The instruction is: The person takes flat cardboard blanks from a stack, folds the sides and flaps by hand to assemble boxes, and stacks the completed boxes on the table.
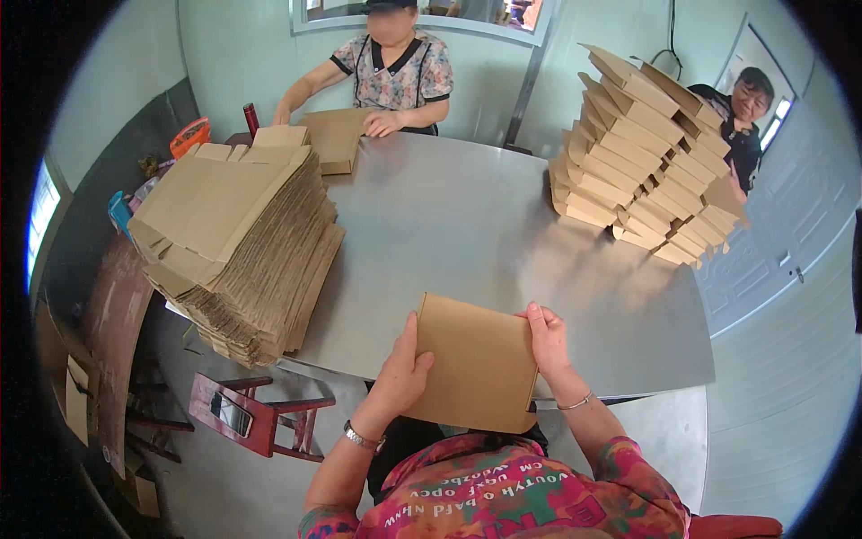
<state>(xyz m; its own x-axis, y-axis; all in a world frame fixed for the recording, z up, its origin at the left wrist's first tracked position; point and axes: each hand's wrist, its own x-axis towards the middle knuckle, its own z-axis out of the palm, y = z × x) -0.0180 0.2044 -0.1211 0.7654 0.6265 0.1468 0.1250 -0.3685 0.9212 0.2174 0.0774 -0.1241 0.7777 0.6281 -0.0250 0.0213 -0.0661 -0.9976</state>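
Observation:
Between my two hands is a flat brown cardboard box [476,364], held over the near edge of the metal table. My left hand [402,373] grips its left side, thumb on the top face and the other fingers out of sight. At the box's upper right corner my right hand [546,337] is closed on the edge, thumb upward. The lid side looks shut; the underside is hidden. To the left, a tall stack of flat cardboard blanks [235,211] stands on the table. Folded boxes [642,148] are piled in two columns at the far right.
Across the metal table [422,225], a person [395,76] has both hands at another cardboard box [334,139]. A second person [743,117] stands behind the right pile. A red stool [232,415] with a phone [231,414] on it is at lower left, near a wooden bench [115,332].

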